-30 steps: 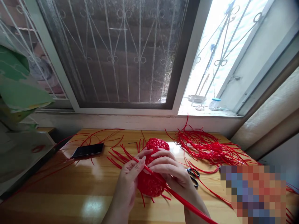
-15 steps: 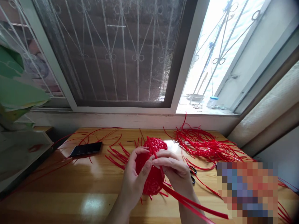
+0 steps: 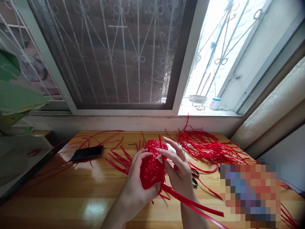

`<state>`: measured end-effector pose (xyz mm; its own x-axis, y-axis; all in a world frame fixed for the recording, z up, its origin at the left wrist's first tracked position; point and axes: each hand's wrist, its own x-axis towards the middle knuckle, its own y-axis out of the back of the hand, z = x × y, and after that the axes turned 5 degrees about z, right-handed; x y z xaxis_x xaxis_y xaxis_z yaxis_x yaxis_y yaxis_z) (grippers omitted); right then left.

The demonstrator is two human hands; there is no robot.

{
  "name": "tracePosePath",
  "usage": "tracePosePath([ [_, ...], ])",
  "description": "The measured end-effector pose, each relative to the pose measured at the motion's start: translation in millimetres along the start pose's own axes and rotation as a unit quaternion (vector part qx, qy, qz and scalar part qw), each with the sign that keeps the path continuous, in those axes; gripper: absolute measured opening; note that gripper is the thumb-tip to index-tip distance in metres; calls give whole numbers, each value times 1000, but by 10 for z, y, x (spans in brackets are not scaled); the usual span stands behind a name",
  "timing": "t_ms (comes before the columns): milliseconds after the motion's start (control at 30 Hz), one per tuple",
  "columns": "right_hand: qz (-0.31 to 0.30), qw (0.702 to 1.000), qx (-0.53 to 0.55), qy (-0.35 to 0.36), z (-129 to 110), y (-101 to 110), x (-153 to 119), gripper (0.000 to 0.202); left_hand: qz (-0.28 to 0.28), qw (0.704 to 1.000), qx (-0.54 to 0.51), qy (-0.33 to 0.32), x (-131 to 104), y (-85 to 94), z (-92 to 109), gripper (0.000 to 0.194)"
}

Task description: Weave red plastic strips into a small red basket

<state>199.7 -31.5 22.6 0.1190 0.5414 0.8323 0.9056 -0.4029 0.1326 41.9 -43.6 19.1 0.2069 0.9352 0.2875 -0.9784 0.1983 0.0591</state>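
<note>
A rounded piece woven from shiny red plastic strips (image 3: 151, 171) is held up over the middle of the table. My left hand (image 3: 137, 186) is closed around its left side, thumb along the lower front. At its right edge, my right hand (image 3: 177, 168) pinches an upright red strip (image 3: 163, 160) between thumb and fingers, with the index finger raised. Long strip ends (image 3: 193, 202) trail from the piece toward the lower right, across my right forearm. Shorter ends (image 3: 120, 160) stick out on the left, behind my left hand.
A dark phone (image 3: 87, 153) lies on the wooden table (image 3: 71, 197) at left. Loose red strips (image 3: 209, 146) are heaped at the back right. Black scissor handles (image 3: 194, 182) show beside my right wrist. A blurred-out patch (image 3: 250, 195) covers the right corner. Behind stands a barred window (image 3: 124, 63).
My left thumb has moved down from the strip to the front of the woven piece, uncovering more of the weave. My right fingers have spread and lifted, and the pinched strip now stands upright.
</note>
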Motion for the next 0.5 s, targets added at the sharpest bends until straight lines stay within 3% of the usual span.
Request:
tracePosePath([
  [167, 19, 997, -67, 33, 81, 63, 5, 31, -1, 1000, 6, 9, 1, 31, 20, 60],
  [333, 49, 994, 87, -44, -23, 53, -63, 34, -17, 1000, 8, 7, 12, 66, 8, 61],
  [500, -11, 980, 187, -66, -89, 65, -16, 19, -10, 1000, 8, 2, 22, 84, 37, 58],
])
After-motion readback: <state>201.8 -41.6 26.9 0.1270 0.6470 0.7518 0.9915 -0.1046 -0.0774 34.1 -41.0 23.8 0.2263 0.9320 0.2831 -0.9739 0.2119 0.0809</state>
